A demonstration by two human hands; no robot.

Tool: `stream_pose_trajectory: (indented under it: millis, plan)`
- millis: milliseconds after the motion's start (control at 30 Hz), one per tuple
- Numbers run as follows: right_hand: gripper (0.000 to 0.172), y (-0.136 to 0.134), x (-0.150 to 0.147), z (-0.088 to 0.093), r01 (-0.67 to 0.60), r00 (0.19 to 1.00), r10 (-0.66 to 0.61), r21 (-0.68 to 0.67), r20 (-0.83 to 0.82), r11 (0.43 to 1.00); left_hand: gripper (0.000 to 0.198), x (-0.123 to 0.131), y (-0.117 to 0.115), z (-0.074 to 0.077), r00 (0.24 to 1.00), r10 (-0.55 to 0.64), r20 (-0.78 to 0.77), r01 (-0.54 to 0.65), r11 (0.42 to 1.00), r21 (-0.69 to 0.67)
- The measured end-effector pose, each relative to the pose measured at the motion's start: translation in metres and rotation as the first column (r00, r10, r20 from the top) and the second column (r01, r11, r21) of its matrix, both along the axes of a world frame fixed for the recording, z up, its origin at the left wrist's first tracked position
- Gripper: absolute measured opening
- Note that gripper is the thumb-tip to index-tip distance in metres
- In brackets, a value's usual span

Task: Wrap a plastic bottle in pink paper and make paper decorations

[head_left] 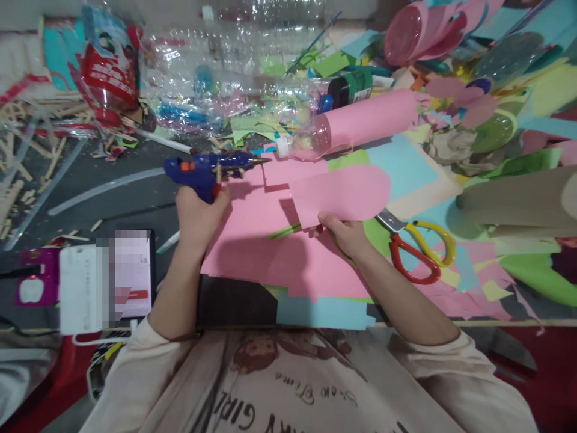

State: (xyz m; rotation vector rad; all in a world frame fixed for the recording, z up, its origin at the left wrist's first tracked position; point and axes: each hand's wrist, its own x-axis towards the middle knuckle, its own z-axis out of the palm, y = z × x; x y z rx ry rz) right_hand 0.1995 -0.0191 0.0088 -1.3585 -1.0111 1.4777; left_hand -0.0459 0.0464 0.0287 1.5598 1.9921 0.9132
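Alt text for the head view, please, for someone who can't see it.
A person's left hand grips a blue glue gun while the right hand holds a round-ended pink paper piece over pink sheets. Scissors lie to the right; a pink-wrapped bottle lies beyond, amid paper scraps.

Left hand (201,210) curled in a tight grip, left thumb (222,197) toward midline; left forearm (178,285) bare, running steeply forward; right hand (347,236) pinching, right thumb (331,222) uppermost, fingers (317,231) bent beneath; right forearm (403,291) slanting inward; 2 hands well apart
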Motion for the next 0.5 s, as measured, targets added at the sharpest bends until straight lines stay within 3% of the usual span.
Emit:
stream_pose_trajectory:
  millis: [67,133,233,333,433,500]
  plan:
    - [0.030,0.001,-0.001,0.000,0.018,1.000,-0.018,0.004,0.001,1.000,0.048,-0.011,0.003,0.015,0.993,0.117,-0.009,-0.116,0.992,0.050]
    - [0.031,0.002,-0.002,0.000,0.035,0.999,-0.035,-0.002,-0.005,0.999,0.076,-0.024,0.007,0.031,0.995,0.070,-0.065,-0.066,0.996,0.057]
    - [0.031,0.003,-0.003,0.000,0.033,0.999,-0.033,-0.013,-0.019,0.999,0.074,-0.040,0.011,0.042,0.953,0.132,-0.271,-0.197,0.954,-0.228]
    - [0.031,0.004,-0.003,0.000,0.034,0.999,-0.035,-0.024,-0.028,0.999,0.063,-0.047,0.013,0.041,0.920,0.075,-0.383,-0.223,0.907,-0.357]
    - [0.032,0.004,-0.003,0.000,0.041,0.998,-0.043,-0.038,-0.037,0.998,0.059,-0.042,0.004,0.047,0.847,-0.037,-0.530,-0.159,0.935,-0.318]
    - [0.034,0.004,-0.004,0.000,0.051,0.997,-0.054,-0.054,-0.053,0.997,0.057,-0.033,-0.010,0.058,0.833,-0.016,-0.553,-0.104,0.977,-0.185]
